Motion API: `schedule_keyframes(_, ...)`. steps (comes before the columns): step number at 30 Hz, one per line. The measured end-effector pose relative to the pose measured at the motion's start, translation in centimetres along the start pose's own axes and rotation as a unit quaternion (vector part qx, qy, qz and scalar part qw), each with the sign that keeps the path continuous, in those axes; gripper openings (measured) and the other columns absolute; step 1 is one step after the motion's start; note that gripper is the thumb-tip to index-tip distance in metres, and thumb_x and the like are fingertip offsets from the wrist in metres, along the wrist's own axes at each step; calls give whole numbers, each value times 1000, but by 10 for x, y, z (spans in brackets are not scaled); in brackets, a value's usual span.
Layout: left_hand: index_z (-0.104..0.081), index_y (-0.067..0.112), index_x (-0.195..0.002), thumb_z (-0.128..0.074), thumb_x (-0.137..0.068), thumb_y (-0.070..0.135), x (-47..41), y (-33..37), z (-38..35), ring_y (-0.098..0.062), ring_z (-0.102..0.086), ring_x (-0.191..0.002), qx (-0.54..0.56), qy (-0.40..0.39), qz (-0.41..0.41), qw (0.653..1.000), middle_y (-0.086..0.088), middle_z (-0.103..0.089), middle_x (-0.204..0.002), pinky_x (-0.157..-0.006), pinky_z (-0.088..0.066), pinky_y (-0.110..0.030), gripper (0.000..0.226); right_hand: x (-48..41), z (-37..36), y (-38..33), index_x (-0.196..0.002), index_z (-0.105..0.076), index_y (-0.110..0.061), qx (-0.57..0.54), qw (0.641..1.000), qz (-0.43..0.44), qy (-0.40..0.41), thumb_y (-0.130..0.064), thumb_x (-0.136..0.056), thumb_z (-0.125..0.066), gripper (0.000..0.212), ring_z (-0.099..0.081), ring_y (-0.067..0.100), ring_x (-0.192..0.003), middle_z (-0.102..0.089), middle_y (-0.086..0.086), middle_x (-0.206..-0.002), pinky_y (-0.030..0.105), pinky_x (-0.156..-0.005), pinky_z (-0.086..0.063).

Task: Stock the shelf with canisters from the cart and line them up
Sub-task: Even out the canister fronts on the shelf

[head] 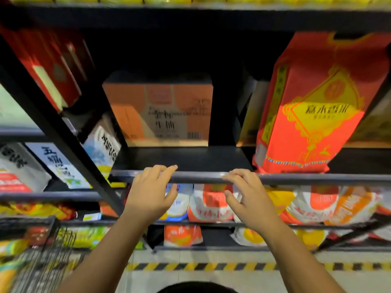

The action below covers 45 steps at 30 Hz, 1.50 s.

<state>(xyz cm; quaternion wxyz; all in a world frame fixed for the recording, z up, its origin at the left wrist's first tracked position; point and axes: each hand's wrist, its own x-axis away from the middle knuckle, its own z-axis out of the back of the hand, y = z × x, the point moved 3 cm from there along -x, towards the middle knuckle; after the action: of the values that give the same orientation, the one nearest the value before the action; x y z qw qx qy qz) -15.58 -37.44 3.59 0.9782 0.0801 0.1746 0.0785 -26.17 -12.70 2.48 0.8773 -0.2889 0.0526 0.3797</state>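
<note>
Cart at lower left holds yellow packs, blurred and cut off. Red canister stands on shelf, right side. Left hand and right hand are at rail, fingers loosely curled, empty.

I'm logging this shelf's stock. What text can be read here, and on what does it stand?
"五": top of the white and blue bag; the characters below it are blurred.
"生抽", probably: cardboard box; its smaller print and barcode digits are unreadable.
Red and yellow bag: four dark characters on its yellow diamond, too blurred to read.
Orange and white bags lower down: print blurred.
</note>
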Motion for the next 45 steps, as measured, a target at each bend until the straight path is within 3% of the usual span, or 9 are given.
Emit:
schedule_keyframes(6, -62, 15, -133, -47, -86, 46, 60, -23, -26, -37, -65, -99, 1, -76, 65, 995, -9, -68, -119, -74, -56, -44, 58, 48, -49, 15, -142, -51, -29, -7, 988, -39, -150, -40, -92, -58, 52, -35, 21, -138, -41, -2, -149, 37, -114, -34)
schedule_keyframes(10, -63, 13, -132, -47, -87, 48, 114, -26, -37, -37, -66, -101, -8, -104, 125, 987, -12, -68, -122, -78, -58, -45, 59, 74, -72, 5, -144, -49, -32, -104, 970, -14, -220, -44, -93, -54, 52, -29, 7, -139, -32, -23, -145, 26, -114, -30)
schedule_keyframes(14, -58, 21, -139, -42, -90, 55, 168, -17, -42, -36, -62, -112, -11, -148, 203, 968, -10, -64, -131, -81, -58, -48, 62, 84, -96, -14, -140, -51, -37, -171, 948, 21, -268, -44, -96, -55, 45, -27, -2, -137, -26, -38, -142, 28, -103, -48)
schedule_keyframes(18, -51, 24, -145, -35, -92, 61, 220, -22, -31, -32, -58, -123, -5, -173, 290, 941, -5, -60, -139, -91, -54, -49, 67, 88, -120, -49, -142, -48, -39, -164, 925, 94, -330, -52, -96, -46, 48, -26, -4, -137, -30, -28, -147, 36, -107, -44)
schedule_keyframes(26, -52, 19, -143, -39, -90, 58, 340, -58, 37, -31, -63, -104, -30, -80, 476, 876, -5, -65, -117, -79, -54, -43, 67, 96, -169, -186, -137, -56, -30, -133, 875, 260, -387, -43, -93, -49, 46, -40, 8, -136, -49, -11, -147, 24, -112, -32)
schedule_keyframes(29, -54, 17, -141, -52, -94, 53, 409, -66, 62, -33, -63, -108, -50, -71, 529, 844, -9, -66, -123, -80, -55, -44, 60, 116, -191, -255, -144, -47, -34, -100, 849, 317, -411, -43, -95, -49, 50, -32, 12, -143, -39, -11, -155, 26, -115, -24)
schedule_keyframes(32, -58, 18, -138, -37, -90, 61, 472, -61, 83, -34, -65, -107, -46, -86, 557, 825, -9, -66, -124, -78, -57, -44, 68, 142, -218, -322, -155, -30, -34, -34, 814, 353, -461, -42, -100, -49, 59, -14, 11, -152, -19, -12, -165, 28, -120, -12)
schedule_keyframes(39, -59, 21, -137, -41, -90, 62, 600, -33, 150, -30, -65, -111, -47, -36, 604, 795, -6, -66, -126, -82, -58, -45, 65, 225, -308, -469, -154, -31, -27, 26, 763, 411, -498, -38, -97, -53, 62, -24, 24, -151, -25, -3, -164, 41, -119, -28)
schedule_keyframes(45, -61, 19, -133, -43, -89, 58, 664, -42, 173, -29, -66, -108, -53, -26, 622, 781, -5, -67, -123, -78, -58, -43, 61, 261, -333, -543, -157, -28, -27, 26, 750, 426, -506, -36, -100, -53, 64, -20, 23, -152, -20, -1, -167, 40, -120, -26)
